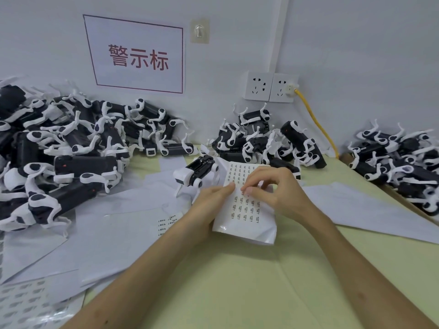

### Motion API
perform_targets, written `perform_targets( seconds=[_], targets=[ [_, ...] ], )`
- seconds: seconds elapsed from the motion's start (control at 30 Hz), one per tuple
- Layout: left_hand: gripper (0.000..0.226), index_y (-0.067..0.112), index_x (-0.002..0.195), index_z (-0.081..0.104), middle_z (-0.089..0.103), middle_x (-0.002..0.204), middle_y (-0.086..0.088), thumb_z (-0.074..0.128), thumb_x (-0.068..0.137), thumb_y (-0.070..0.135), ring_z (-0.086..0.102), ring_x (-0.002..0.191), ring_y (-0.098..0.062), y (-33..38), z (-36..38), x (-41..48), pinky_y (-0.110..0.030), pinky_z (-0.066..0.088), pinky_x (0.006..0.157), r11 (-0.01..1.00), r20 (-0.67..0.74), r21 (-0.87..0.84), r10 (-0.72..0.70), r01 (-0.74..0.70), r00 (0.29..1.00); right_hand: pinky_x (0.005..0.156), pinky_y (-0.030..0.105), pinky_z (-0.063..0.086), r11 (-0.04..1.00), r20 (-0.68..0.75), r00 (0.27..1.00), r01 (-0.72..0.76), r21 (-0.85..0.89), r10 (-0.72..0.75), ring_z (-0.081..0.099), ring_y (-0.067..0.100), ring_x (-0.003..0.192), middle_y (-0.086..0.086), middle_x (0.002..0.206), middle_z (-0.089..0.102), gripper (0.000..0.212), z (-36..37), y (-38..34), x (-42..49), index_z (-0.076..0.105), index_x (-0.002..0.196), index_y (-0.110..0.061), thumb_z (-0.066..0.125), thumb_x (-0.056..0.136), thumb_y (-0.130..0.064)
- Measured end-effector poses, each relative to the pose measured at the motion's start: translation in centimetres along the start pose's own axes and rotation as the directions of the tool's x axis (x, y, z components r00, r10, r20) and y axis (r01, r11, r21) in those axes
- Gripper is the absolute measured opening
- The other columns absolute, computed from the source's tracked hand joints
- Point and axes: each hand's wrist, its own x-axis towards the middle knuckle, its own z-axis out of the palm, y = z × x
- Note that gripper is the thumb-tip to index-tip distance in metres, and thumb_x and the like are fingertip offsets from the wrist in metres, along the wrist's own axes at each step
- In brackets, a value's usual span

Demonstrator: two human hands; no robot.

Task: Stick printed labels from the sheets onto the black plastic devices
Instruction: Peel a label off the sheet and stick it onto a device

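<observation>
On the pale green table (237, 293), the left hand (209, 205) grips the label sheet (247, 222) by its nine o'clock edge. The right hand's (273, 186) curled fingertips pinch at the sheet's middle. One black-and-white device (197, 172) stands just beside the sheet at eleven o'clock. Heaped devices (71, 148) lie farther back, at nine, twelve and three o'clock.

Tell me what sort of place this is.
Probably a small factory's labelling bench: heaps of identical black-and-white devices, a part-used label sheet with loose white sheets strewn over the table, and a printed sign behind.
</observation>
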Motion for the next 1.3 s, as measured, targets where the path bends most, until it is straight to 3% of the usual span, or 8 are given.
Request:
perform_targets(
  seconds=[0.23, 0.3, 0.43, 0.53, 0.8, 0.93, 1.1, 1.3],
  targets=[
    [0.052, 0.022, 0.135, 0.046, 0.065, 0.116, -0.003, 0.071, 0.092, 0.009, 0.069, 0.098, -0.02, -0.4, 0.3, -0.3, -0.038, 0.059, 0.088, 0.892, -0.065, 0.402, 0.251, -0.205, 0.966, 0.075, 0.021, 0.05, 0.956, 0.002, 0.999, -0.044, 0.289, 0.046, 0.065, 0.012, 0.083, 0.002, 0.088, 0.076, 0.023, -0.7, -0.1, 0.3, 0.079, 0.09, -0.008, 0.061, 0.076, -0.008],
    [0.047, 0.021, 0.134, 0.052, 0.061, 0.124, -0.001, 0.071, 0.092, 0.008, 0.066, 0.107, -0.017, -0.4, 0.4, -0.4, -0.039, 0.056, 0.096, 0.853, -0.061, 0.435, 0.347, -0.288, 0.936, 0.075, 0.021, 0.05, 0.945, -0.011, 0.997, -0.064, 0.321, 0.071, 0.065, 0.01, 0.086, -0.001, 0.095, 0.077, 0.03, -0.7, 0.1, 0.4, 0.079, 0.099, -0.009, 0.059, 0.076, -0.009],
    [0.021, 0.02, 0.116, 0.075, 0.073, 0.114, 0.011, 0.068, 0.096, 0.016, 0.067, 0.1, -0.001, 0.4, 0.2, -0.6, -0.02, 0.053, 0.084, 0.862, -0.022, 0.321, 0.421, -0.392, 0.907, 0.075, 0.021, 0.049, 0.928, -0.01, 0.996, -0.082, 0.363, 0.093, 0.061, 0.013, 0.088, -0.005, 0.098, 0.075, 0.034, -0.7, 0.4, 0.5, 0.08, 0.102, -0.021, 0.058, 0.077, -0.012],
    [0.019, 0.018, 0.114, 0.077, 0.077, 0.107, 0.003, 0.067, 0.098, 0.019, 0.072, 0.093, -0.007, 0.7, 0.1, -0.7, -0.018, 0.056, 0.074, 0.919, -0.011, 0.135, 0.374, -0.37, 0.927, 0.076, 0.023, 0.049, 0.925, 0.024, 0.995, -0.094, 0.367, 0.092, 0.061, 0.013, 0.088, -0.007, 0.102, 0.074, 0.036, -0.4, 0.5, 0.6, 0.08, 0.105, -0.026, 0.059, 0.079, -0.012],
    [0.016, 0.012, 0.107, 0.076, 0.076, 0.092, 0.0, 0.065, 0.099, 0.021, 0.07, 0.078, -0.01, 0.7, 0.0, -0.6, -0.021, 0.055, 0.07, 0.922, -0.055, 0.104, 0.38, -0.373, 0.923, 0.08, 0.024, 0.052, 0.955, 0.008, 0.997, -0.079, 0.285, 0.08, 0.064, 0.014, 0.09, -0.004, 0.111, 0.075, 0.036, -0.2, 0.4, 0.5, 0.077, 0.113, -0.022, 0.063, 0.081, -0.014],
    [0.013, 0.01, 0.101, 0.074, 0.074, 0.084, 0.001, 0.064, 0.099, 0.017, 0.067, 0.072, -0.01, 0.7, 0.0, -0.7, -0.024, 0.054, 0.069, 0.91, -0.059, 0.161, 0.396, -0.383, 0.916, 0.086, 0.041, 0.055, 0.992, -0.063, 0.997, -0.046, 0.118, 0.054, 0.068, 0.024, 0.094, 0.0, 0.106, 0.075, 0.023, 0.2, 0.7, 0.5, 0.078, 0.105, -0.019, 0.072, 0.088, -0.006],
    [0.016, 0.018, 0.093, 0.073, 0.072, 0.083, 0.002, 0.061, 0.096, 0.009, 0.066, 0.067, -0.012, 0.3, 0.3, -0.9, -0.023, 0.048, 0.064, 0.791, -0.038, 0.406, 0.516, -0.459, 0.856, 0.073, 0.033, 0.053, 0.998, -0.198, 0.979, 0.047, -0.04, -0.054, 0.064, 0.015, 0.076, -0.008, 0.095, 0.07, 0.018, 0.6, 0.5, 0.2, 0.079, 0.099, -0.023, 0.077, 0.088, -0.009],
    [0.021, 0.025, 0.09, 0.072, 0.069, 0.083, 0.012, 0.056, 0.094, 0.01, 0.063, 0.067, -0.015, -0.5, 0.5, -0.5, -0.035, 0.054, 0.07, 0.574, -0.001, 0.679, 0.625, -0.458, 0.78, 0.065, 0.027, 0.048, 0.987, -0.143, 0.982, 0.105, -0.125, -0.123, 0.06, 0.015, 0.069, -0.009, 0.087, 0.068, 0.015, 1.2, 0.5, 0.3, 0.081, 0.09, -0.022, 0.083, 0.081, -0.011]
  ],
)
